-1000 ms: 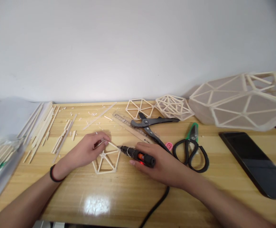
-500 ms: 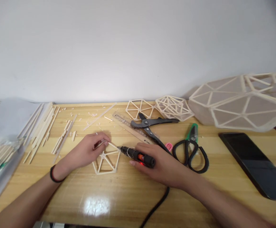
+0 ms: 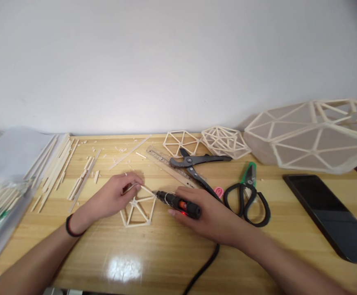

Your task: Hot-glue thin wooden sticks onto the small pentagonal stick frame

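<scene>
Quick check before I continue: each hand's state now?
Left hand: closed, pinching a thin pale wooden stick.
Right hand: closed, holding a black cylindrical tool.

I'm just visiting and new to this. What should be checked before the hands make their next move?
1. Left hand holding the stick frame: ok, fingers pinch its far edge.
2. Right hand holding the black tool: ok.
3. Tool's tip near the frame's corner: ok; actual contact, cannot tell.
4. Red light on the tool: ok, lit.
5. Tip hot: cannot tell.
6. Scissors and phone away from the frame: ok, both lie to its right.
</scene>
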Motion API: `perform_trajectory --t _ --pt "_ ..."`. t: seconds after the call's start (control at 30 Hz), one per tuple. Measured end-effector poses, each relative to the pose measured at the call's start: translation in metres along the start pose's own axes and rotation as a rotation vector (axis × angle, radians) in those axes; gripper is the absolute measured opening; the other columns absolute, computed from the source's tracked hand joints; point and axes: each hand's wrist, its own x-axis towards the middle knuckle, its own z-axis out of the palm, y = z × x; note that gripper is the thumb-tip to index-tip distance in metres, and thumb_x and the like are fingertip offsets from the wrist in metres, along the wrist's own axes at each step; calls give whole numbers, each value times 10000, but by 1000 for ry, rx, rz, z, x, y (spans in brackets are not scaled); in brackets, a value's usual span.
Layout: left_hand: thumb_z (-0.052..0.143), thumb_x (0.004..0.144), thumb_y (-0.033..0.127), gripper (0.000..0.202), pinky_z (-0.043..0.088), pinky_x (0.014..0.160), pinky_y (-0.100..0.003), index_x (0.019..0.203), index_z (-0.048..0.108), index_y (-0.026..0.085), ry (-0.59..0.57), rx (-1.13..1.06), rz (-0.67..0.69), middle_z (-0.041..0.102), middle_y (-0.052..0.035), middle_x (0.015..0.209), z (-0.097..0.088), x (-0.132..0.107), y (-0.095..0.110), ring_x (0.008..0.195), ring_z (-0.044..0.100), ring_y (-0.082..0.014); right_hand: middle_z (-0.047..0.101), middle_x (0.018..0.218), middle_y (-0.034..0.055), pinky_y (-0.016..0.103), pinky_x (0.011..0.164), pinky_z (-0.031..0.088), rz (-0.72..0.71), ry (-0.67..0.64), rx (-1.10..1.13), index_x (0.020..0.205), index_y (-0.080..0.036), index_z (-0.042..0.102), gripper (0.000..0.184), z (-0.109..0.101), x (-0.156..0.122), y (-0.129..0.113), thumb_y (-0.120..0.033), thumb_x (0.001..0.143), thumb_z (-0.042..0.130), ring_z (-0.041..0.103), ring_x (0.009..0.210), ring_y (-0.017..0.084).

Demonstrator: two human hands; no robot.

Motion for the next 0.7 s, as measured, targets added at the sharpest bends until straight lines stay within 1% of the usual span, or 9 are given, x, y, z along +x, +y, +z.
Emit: perform_trajectory --t 0.2,0.47,0.7 --pt "478 1010 251 196 429 658 -239 958 651 176 1 -3 4 667 -21 889 0 0 1 720 568 -137 571 768 2 302 682 426 3 -2 -15 773 -207 516 227 -1 0 -2 -293 950 627 559 727 172" --pt "478 1005 229 184 432 675 -238 981 652 176 0 -2 5 674 -22 903 0 -1 0 735 572 -138 556 757 -4 296 671 413 9 2 -13 754 -208 495 260 -1 0 -1 -314 958 617 551 713 164" --pt "475 1006 225 188 434 687 -248 976 653 173 -6 -8 2 679 -33 913 0 -1 1 746 575 -144 561 764 -3 291 674 416 9 3 1 761 -207 503 244 -1 0 -2 -298 950 628 557 718 165"
